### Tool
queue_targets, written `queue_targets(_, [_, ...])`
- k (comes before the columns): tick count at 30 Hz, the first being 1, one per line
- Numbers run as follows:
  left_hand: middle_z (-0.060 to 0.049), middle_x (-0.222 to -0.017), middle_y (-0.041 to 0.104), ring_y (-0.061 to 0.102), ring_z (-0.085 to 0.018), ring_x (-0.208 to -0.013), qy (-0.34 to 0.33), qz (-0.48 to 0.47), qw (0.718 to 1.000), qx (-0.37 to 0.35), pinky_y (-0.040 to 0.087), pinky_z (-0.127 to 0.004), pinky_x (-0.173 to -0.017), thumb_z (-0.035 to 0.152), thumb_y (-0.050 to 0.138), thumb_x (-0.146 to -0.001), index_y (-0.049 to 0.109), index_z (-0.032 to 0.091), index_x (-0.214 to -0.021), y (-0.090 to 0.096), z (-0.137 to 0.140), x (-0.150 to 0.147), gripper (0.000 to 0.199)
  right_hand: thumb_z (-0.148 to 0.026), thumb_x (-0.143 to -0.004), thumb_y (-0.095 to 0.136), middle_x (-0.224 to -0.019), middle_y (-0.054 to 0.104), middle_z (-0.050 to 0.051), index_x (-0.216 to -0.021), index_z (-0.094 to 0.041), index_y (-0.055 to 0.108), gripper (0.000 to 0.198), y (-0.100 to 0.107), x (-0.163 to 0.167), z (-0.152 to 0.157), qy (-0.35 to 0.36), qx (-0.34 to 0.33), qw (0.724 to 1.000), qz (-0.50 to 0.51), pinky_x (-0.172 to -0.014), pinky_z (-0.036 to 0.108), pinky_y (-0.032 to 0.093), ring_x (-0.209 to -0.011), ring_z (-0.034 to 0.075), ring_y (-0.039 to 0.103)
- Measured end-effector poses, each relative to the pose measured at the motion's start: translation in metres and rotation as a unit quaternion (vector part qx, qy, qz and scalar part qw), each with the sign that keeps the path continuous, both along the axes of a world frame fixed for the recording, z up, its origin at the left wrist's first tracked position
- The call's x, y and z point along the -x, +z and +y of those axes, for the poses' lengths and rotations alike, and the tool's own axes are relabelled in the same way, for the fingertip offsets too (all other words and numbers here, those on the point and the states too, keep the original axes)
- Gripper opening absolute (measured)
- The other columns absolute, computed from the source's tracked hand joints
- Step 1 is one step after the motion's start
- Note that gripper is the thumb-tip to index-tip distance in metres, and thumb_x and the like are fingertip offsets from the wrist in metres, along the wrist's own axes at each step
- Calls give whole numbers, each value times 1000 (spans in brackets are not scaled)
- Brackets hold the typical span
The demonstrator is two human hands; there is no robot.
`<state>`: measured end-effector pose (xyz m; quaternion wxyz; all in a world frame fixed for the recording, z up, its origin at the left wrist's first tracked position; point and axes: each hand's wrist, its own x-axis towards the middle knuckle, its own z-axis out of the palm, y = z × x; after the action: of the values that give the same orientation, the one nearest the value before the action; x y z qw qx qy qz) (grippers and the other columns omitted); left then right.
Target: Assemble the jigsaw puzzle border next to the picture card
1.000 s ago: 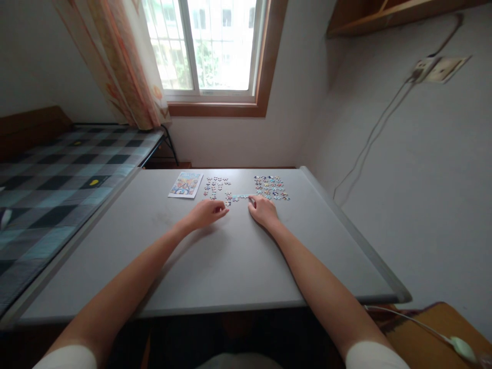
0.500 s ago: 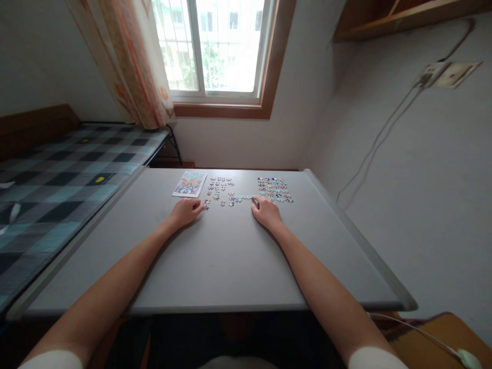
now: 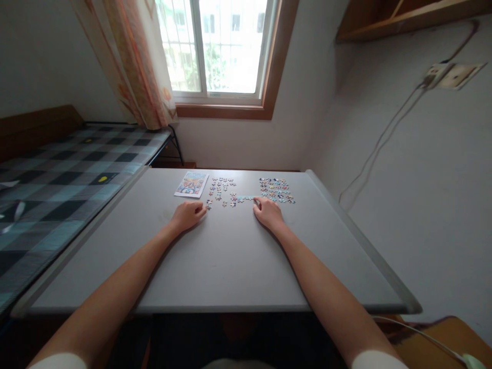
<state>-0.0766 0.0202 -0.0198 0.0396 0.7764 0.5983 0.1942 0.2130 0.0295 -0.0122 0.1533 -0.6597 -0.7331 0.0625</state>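
Note:
My left hand (image 3: 189, 215) rests on the table with its fingers curled in, beside a few loose jigsaw pieces (image 3: 209, 203). Whether anything is inside those fingers is hidden. My right hand (image 3: 269, 211) has its index fingertip and thumb at the right end of a short strip of joined light-blue jigsaw pieces (image 3: 245, 198); the piece under the fingertip is partly covered. More loose pieces (image 3: 220, 187) lie spread between my hands, farther back. Beyond my right hand is a denser group of pieces (image 3: 274, 187). A printed picture card (image 3: 192, 184) lies behind my left hand.
The grey table (image 3: 223, 266) has raised side edges. A bed with a checked cover (image 3: 96, 154) stands along the left. Ahead are a curtain (image 3: 140, 77) and a window (image 3: 230, 56). Cables (image 3: 374, 143) hang on the right wall below a socket.
The whole view has shifted slightly to the left, so things appear a little farther right. Both hands keep nearly the same pose, and the pieces show no clear movement.

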Motion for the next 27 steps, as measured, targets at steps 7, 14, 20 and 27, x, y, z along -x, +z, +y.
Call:
queue_targets(7, [-1, -52, 47, 34, -13, -49, -6, 36, 999, 31, 18, -27, -53, 46, 38, -83, 48, 20, -54, 4, -3, -3, 40, -30, -87, 43, -108, 66, 9, -119, -21, 60, 38, 1, 0, -1, 0, 2, 1000, 0, -85, 30, 40, -98, 21, 59])
queue_targets(14, [0, -53, 47, 35, -12, -50, -10, 36, 998, 41, 18, -26, -53, 47, 38, -83, 44, 19, -55, 7, -4, -4, 40, -30, -87, 43, -107, 66, 9, -119, -21, 60, 37, 1, 0, -1, 2, 0, 1000, 3, -84, 29, 40, -97, 20, 59])
queue_targets(20, [0, -52, 47, 35, -12, -49, -16, 31, 999, 34, 18, -27, -53, 47, 37, -84, 46, 19, -55, 5, -4, -2, 41, -31, -88, 42, -108, 66, 9, -119, -21, 60, 37, 1, 0, -1, 2, 3, 1000, 1, -85, 30, 39, -98, 21, 58])
queue_targets(27, [-1, -52, 49, 35, -12, -49, -14, 30, 999, 37, 18, -27, -53, 47, 39, -83, 49, 19, -55, 6, -4, -2, 41, -30, -88, 43, -110, 65, 9, -120, -21, 60, 37, 4, 1, -2, -2, 13, 1000, 1, -86, 29, 39, -99, 20, 58])
